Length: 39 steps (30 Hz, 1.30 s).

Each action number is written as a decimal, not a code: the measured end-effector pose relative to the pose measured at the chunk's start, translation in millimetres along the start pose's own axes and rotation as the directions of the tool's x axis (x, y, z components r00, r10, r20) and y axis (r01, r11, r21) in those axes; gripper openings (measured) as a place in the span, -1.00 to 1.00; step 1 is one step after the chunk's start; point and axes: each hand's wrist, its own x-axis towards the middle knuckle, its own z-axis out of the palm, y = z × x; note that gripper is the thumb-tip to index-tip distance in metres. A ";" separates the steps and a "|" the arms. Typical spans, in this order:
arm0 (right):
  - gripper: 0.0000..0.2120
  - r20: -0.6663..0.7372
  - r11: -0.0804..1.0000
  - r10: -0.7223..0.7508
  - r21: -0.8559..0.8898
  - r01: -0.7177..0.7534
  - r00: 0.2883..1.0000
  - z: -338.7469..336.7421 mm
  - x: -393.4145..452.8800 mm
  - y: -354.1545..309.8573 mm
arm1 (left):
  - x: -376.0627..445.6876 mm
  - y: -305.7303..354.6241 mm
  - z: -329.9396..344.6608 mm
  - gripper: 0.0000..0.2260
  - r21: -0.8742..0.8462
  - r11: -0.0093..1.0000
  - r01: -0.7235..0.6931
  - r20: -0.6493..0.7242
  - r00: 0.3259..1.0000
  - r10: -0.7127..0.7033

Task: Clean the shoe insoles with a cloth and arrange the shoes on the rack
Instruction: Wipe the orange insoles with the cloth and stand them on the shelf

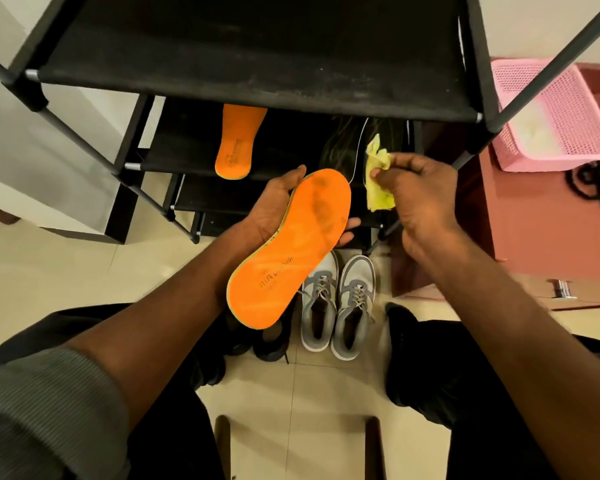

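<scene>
My left hand (274,209) holds an orange insole (291,247) from beneath, its printed face up, in front of the black shoe rack (257,81). My right hand (416,199) pinches a crumpled yellow cloth (380,178) just right of the insole's toe, not touching it. A second orange insole (238,140) lies on a lower rack shelf. A dark shoe with light lines (347,147) sits on that shelf behind the cloth. A pair of grey sneakers (336,303) stands on the floor below the insole, with black shoes (267,341) partly hidden to their left.
A pink plastic basket (551,112) sits on a reddish-brown cabinet (534,230) at right, beside a black cord. The rack's top shelf is dusty black fabric. My knees flank the shoes on a cream tile floor (309,393). A wooden stool edge shows at the bottom.
</scene>
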 end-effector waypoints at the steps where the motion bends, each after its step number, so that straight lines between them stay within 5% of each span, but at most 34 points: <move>1: -0.80 0.039 0.999 -0.023 -0.028 0.024 0.999 0.0 -2.8 2.0 | -2.1 0.4 -0.4 -0.35 -0.002 1.000 0.000 0.005 1.000 0.000; 6: -0.68 0.318 0.846 -0.322 -0.327 0.422 0.892 14.0 -24.6 7.7 | 0.3 0.1 6.0 -0.37 0.030 0.989 -0.145 0.036 0.989 0.144; 11: -0.63 0.597 0.714 -0.400 -0.272 0.645 0.695 15.9 -36.4 7.0 | 1.9 5.0 -1.3 -0.50 0.012 0.981 -0.194 0.041 0.980 0.193; 15: -0.67 0.464 0.805 -0.413 -0.217 0.553 0.784 15.7 -37.7 2.7 | -0.3 5.8 -1.3 -0.61 -0.009 0.974 -0.228 0.046 0.973 0.228; 21: -0.95 0.211 0.802 -0.388 -0.403 0.442 0.897 16.9 -33.9 4.4 | 4.0 -1.9 2.1 -0.64 -0.048 0.977 -0.210 0.084 0.973 0.213; 25: -0.72 0.218 0.855 -0.185 -0.445 0.267 0.958 16.2 -31.5 1.7 | 3.6 -2.5 0.4 -0.62 0.117 0.964 -0.237 -0.011 0.971 0.240; 32: -0.56 0.153 0.875 -0.011 -0.477 0.083 0.988 16.2 -38.2 -7.2 | 6.3 -4.1 2.2 -0.68 0.114 0.930 -0.351 -0.077 0.930 0.360; 39: -0.81 0.234 0.978 0.196 -0.123 -0.171 0.952 15.1 -29.4 -4.3 | 4.3 -3.3 2.9 -0.68 0.170 0.915 -0.366 -0.113 0.915 0.387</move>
